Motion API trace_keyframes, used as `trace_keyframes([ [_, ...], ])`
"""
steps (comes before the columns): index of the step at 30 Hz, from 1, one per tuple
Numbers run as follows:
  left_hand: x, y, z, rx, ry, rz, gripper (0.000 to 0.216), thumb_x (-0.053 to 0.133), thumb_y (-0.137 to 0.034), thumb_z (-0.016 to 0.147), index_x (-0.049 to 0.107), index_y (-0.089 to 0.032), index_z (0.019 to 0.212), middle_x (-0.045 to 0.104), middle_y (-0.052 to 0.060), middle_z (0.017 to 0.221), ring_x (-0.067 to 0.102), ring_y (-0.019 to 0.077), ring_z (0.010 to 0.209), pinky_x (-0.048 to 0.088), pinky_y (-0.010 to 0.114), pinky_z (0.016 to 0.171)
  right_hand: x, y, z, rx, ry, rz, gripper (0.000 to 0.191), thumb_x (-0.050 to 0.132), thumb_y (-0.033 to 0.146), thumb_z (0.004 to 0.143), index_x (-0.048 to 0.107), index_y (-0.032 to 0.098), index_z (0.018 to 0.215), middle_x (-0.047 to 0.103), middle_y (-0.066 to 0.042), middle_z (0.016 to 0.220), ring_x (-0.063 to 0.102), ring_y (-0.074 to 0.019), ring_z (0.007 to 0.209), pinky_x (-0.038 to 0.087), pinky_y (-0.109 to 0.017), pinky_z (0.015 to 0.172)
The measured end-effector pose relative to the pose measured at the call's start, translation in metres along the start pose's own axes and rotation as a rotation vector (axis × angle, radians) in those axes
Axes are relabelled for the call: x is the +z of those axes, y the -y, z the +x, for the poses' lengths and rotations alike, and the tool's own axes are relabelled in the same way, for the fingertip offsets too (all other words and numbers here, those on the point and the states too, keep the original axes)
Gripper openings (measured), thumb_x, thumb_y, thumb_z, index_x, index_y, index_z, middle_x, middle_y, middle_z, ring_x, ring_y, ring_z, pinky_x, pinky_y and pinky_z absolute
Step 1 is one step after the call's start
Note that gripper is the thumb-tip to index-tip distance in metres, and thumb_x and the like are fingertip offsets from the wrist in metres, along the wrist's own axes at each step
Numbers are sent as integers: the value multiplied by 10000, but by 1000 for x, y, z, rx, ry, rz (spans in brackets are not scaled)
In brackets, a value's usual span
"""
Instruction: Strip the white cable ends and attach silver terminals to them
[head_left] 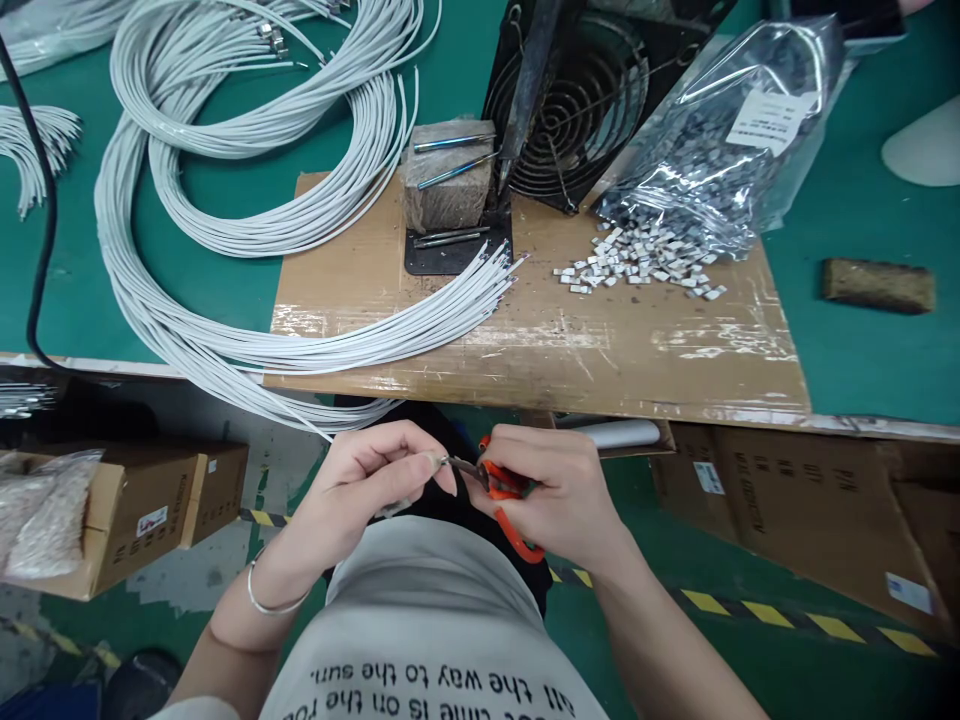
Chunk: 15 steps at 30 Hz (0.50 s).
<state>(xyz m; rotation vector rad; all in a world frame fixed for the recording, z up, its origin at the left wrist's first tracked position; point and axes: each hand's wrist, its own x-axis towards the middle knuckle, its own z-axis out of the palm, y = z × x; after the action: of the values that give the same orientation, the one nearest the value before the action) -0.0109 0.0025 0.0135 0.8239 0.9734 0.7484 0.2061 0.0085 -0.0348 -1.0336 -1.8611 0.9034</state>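
My right hand [551, 495] is closed around small orange-handled cutters [504, 492] below the table's front edge. Their dark jaws point left toward my left hand [371, 480]. The left hand's fingers are pinched together at the jaw tips on something too small to name. A bundle of white wires [420, 320] lies on the brown board [600, 350] above, ends fanned toward a soldering stand. A pile of small white connector parts [637, 268] spills from a clear plastic bag [720, 140] on the board.
A black fan grille [577, 110] and a soldering iron stand with a sponge block [446, 180] sit at the board's back. Coils of white cable [247, 130] cover the green table. Cardboard boxes [142, 510] stand on the floor left and right.
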Motion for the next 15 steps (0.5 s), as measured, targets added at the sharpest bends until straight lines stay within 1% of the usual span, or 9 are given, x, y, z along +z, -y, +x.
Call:
trace_keyframes([
  [3, -1, 1, 0, -5, 3, 10, 274, 790, -424, 1008, 829, -195, 862, 727, 44, 789, 390, 108, 612, 266, 278, 546, 1, -1, 0, -23, -1, -18, 353, 663, 46, 795, 415, 220, 614, 376, 65, 593, 284, -89, 546, 222, -259, 484],
  [6, -2, 2, 0, -2, -5, 37, 279, 789, -423, 1008, 840, -187, 868, 670, 23, 718, 369, 102, 595, 232, 275, 532, 0, -1, -1, -42, 5, -49, 357, 651, 48, 817, 419, 222, 609, 376, 63, 590, 281, -92, 544, 215, -264, 482],
  [11, -3, 2, 0, 5, 4, 40, 287, 786, -413, 1012, 845, -182, 852, 601, -5, 656, 341, 96, 583, 237, 267, 528, -2, -3, -2, -68, 3, -99, 375, 643, 56, 843, 403, 223, 609, 369, 63, 589, 278, -92, 551, 219, -265, 486],
  [13, -3, 2, 0, 13, 9, 47, 278, 784, -412, 1015, 850, -189, 863, 594, -12, 643, 327, 94, 573, 235, 265, 521, 2, -3, -3, -100, -29, -127, 386, 644, 55, 848, 392, 225, 610, 361, 67, 581, 268, -91, 544, 214, -269, 485],
  [15, -2, 2, 1, 38, -3, 73, 266, 781, -409, 1018, 856, -198, 874, 656, 3, 684, 344, 95, 577, 257, 265, 527, 10, -2, -4, -120, -102, -168, 393, 651, 48, 847, 395, 225, 607, 359, 69, 570, 261, -90, 533, 208, -275, 481],
])
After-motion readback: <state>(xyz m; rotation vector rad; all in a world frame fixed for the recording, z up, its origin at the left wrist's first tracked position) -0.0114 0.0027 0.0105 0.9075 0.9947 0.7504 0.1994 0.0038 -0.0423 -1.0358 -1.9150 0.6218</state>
